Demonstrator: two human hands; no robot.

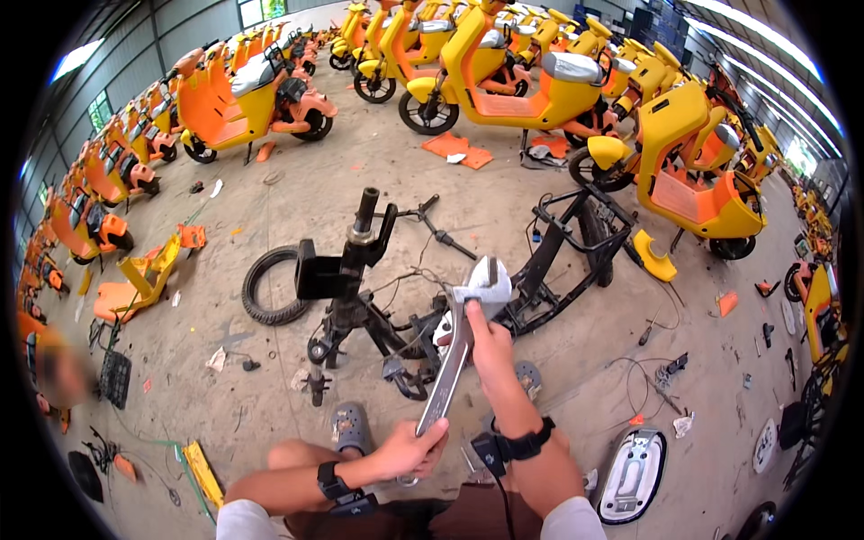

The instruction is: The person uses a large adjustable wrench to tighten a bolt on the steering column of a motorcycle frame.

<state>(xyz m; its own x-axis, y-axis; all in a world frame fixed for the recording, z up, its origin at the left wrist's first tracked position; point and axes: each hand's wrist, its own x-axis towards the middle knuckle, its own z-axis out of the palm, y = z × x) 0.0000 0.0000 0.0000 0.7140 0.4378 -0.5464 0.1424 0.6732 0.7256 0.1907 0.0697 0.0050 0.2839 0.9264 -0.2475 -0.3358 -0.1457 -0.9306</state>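
My left hand (416,447) grips the lower end of a large silver adjustable wrench (443,391). My right hand (488,346) is closed on its upper part, thumb at the adjusting screw just below the head (486,281). Beyond the wrench stands the black stripped scooter frame (551,270). To the left of the wrench head is its upright steering column (340,310), with a threaded tube and silver nut (361,232) on top and a black bracket (315,281) at its side.
A loose tyre (259,288), orange-yellow body panels (135,288), a white-rimmed seat base (630,477) and cables (652,369) lie on the concrete floor (207,378). Rows of yellow-orange scooters (522,108) surround the area. A blurred person (63,373) is at the left edge.
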